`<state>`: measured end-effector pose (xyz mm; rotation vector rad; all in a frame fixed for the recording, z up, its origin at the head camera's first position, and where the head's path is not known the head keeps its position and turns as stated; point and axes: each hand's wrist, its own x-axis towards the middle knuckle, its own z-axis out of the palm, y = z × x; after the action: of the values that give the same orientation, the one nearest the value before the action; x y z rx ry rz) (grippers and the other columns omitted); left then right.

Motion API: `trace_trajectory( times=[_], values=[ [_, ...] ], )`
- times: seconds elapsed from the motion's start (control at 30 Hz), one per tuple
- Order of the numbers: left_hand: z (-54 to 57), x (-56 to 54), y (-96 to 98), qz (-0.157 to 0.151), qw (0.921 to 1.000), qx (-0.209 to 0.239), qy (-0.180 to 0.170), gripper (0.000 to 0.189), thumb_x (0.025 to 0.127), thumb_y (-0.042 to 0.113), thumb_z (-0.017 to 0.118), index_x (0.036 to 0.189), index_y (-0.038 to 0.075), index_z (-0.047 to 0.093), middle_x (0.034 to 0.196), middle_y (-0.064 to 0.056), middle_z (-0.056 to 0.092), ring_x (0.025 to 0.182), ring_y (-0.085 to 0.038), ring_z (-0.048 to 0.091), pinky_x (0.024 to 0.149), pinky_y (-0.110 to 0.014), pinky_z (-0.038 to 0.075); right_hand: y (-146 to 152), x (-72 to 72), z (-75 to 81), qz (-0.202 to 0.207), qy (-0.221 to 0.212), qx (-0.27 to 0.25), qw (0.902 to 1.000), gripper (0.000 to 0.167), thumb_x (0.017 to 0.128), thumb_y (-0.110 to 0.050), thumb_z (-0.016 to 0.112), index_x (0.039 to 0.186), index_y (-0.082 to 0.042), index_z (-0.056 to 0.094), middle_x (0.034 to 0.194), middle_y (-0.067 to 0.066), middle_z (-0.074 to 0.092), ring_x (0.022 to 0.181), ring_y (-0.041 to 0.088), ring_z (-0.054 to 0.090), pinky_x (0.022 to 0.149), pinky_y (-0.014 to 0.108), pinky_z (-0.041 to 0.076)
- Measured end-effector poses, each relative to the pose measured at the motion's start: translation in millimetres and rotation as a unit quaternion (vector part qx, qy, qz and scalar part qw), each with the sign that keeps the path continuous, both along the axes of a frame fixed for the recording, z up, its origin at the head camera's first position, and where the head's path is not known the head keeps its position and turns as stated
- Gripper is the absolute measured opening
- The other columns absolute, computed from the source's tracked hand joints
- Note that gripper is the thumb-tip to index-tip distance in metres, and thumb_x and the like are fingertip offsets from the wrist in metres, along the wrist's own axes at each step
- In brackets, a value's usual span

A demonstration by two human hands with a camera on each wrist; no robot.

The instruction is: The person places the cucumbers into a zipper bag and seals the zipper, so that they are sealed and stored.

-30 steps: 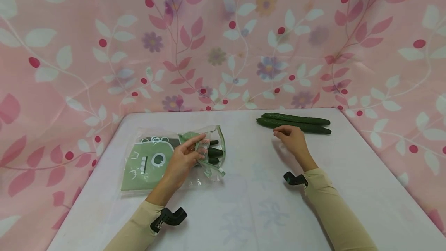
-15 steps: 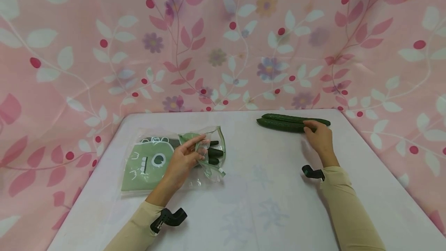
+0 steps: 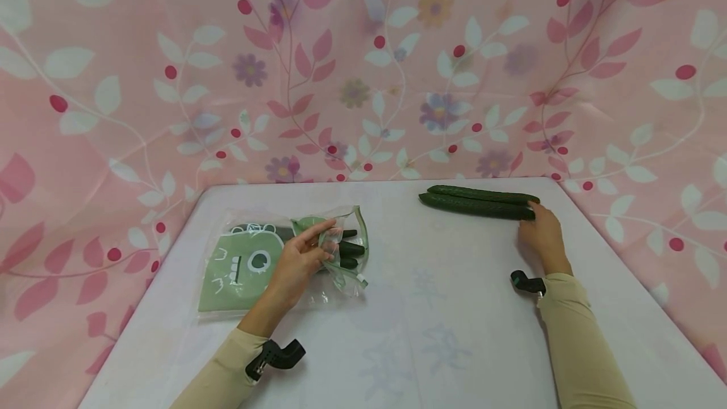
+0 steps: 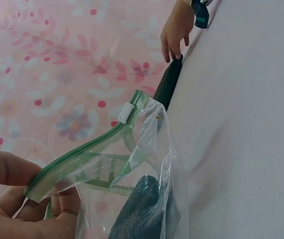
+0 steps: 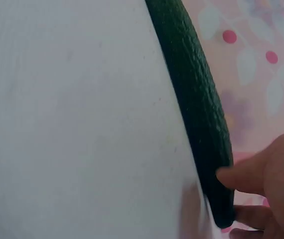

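Observation:
A clear zip bag (image 3: 318, 295) with a green cartoon print lies on the left of the table. Several dark cucumbers (image 3: 352, 249) show at its mouth. My left hand (image 3: 295, 264) pinches the bag's green zip edge (image 4: 77, 157) between thumb and fingers, so the mouth stands apart. Two more cucumbers lie side by side at the back right: a front one (image 3: 471, 206) and a rear one (image 3: 483, 193). At the front cucumber's right end is my right hand (image 3: 542, 235), its thumb (image 5: 246, 174) over one side and fingers at the other, pinching the tip.
The white table (image 3: 420, 333) reaches back to a pink floral cloth (image 3: 352, 68) hanging behind it. A white slider (image 4: 126, 113) sits on the bag's zip. Black wrist cameras are strapped on both sleeves.
My right hand has moved right along the cucumbers, from near their left part to the right end of the front one. The left hand and bag have stayed put.

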<state>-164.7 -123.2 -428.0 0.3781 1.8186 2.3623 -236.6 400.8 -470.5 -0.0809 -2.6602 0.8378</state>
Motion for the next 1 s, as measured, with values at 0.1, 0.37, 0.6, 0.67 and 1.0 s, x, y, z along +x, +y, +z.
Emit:
trace_trajectory(
  times=[0.1,0.37,0.6,0.67,1.0],
  values=[
    [0.0,0.0,-0.3,0.001,1.0,0.001,0.0,0.062,0.093,-0.016,0.05,0.153,0.0,0.05,0.144,-0.025,0.054,0.103,-0.02,0.063,0.084,-0.027,0.055,2.2,3.2,-2.2,0.014,-0.028,0.004,0.9995,0.054,0.096,-0.008,0.062,0.142,0.015,0.047,0.134,0.05,0.039,0.125,0.066,0.037,0.104,0.072,0.032],
    [1.2,0.9,-1.8,-0.001,1.0,0.003,0.001,0.062,0.093,-0.016,0.05,0.153,0.0,0.049,0.144,-0.025,0.053,0.103,-0.019,0.063,0.084,-0.028,0.055,10.1,5.6,-2.2,0.079,-0.016,0.043,0.9958,0.042,0.096,-0.011,0.074,0.131,0.009,0.062,0.125,0.045,0.055,0.116,0.064,0.048,0.098,0.073,0.037],
    [1.2,0.8,-1.9,0.002,1.0,0.001,0.001,0.06,0.095,-0.015,0.051,0.152,0.001,0.051,0.143,-0.023,0.055,0.103,-0.02,0.063,0.085,-0.027,0.055,12.4,8.3,0.9,0.081,-0.024,0.018,0.9963,0.043,0.098,-0.014,0.074,0.134,0.006,0.064,0.128,0.042,0.057,0.121,0.061,0.05,0.101,0.074,0.036],
    [1.2,0.5,-1.8,0.0,1.0,0.003,0.0,0.059,0.095,-0.015,0.051,0.152,0.001,0.051,0.143,-0.022,0.055,0.104,-0.021,0.063,0.086,-0.027,0.055,12.8,9.1,0.9,0.085,-0.017,0.015,0.9961,0.042,0.097,-0.014,0.075,0.133,0.005,0.065,0.127,0.041,0.059,0.119,0.059,0.052,0.099,0.072,0.038],
    [2.8,0.7,-1.7,0.001,1.0,0.004,-0.002,0.059,0.096,-0.014,0.05,0.153,0.001,0.05,0.144,-0.023,0.054,0.104,-0.021,0.063,0.085,-0.027,0.054,7.4,16.2,8.7,0.126,-0.042,-0.008,0.9912,0.042,0.098,-0.018,0.075,0.135,0.001,0.068,0.129,0.033,0.063,0.096,0.041,0.057,0.08,0.053,0.047]
  ],
)
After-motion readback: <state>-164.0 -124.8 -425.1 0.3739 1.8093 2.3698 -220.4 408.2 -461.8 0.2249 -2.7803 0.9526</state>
